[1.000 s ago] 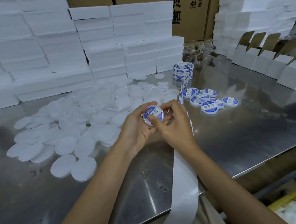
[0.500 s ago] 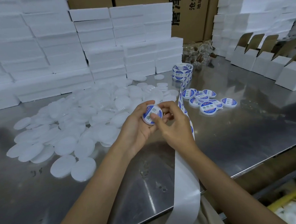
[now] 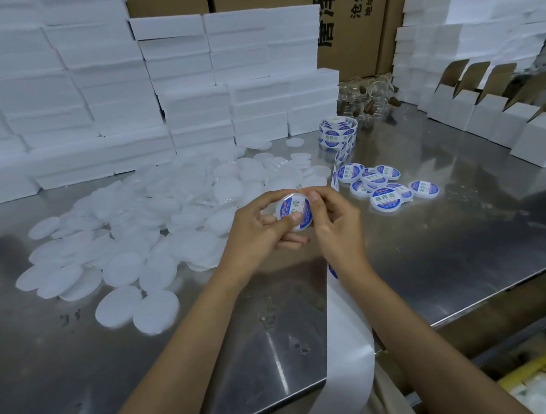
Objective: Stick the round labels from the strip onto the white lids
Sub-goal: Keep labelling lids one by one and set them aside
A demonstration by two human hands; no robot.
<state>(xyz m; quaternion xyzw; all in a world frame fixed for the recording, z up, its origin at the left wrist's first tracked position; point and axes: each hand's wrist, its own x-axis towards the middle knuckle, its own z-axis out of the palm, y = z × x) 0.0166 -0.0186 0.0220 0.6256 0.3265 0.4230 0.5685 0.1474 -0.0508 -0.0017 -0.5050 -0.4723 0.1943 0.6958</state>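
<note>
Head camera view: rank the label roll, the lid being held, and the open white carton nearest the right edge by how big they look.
1. Open white carton.
2. Label roll.
3. Held lid, partly hidden by both hands, left hand and right hand; it sits nearer the camera, so two and three are unsure.

"助焊膏" on labelled lid (image 3: 387, 201); "沧州" on carton (image 3: 358, 15)

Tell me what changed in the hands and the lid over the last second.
Little moved. The lid turned slightly in the left hand, and that hand's thumb now presses the lower part of its label. The right hand keeps its grip on the lid's edge. The labelled lids, plain lids and strip stayed put.
</note>
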